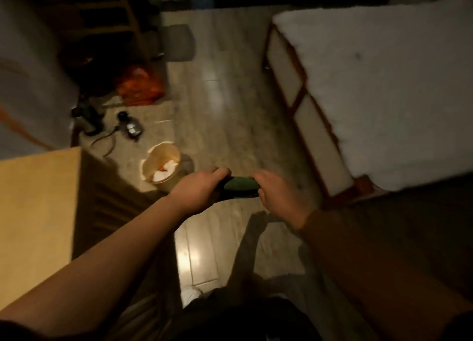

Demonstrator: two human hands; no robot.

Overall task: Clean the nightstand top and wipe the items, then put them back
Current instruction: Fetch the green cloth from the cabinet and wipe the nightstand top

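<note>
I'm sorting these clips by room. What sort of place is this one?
Most likely a bedroom in a home: a bed with a white cover stands on the right, a light wooden nightstand on the left, and a small waste bin on the wood-look floor between them.

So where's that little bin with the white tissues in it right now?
In the head view the bin stands on the wooden floor, left of centre, just beyond the left hand and beside the front corner of the light wooden nightstand.
</note>
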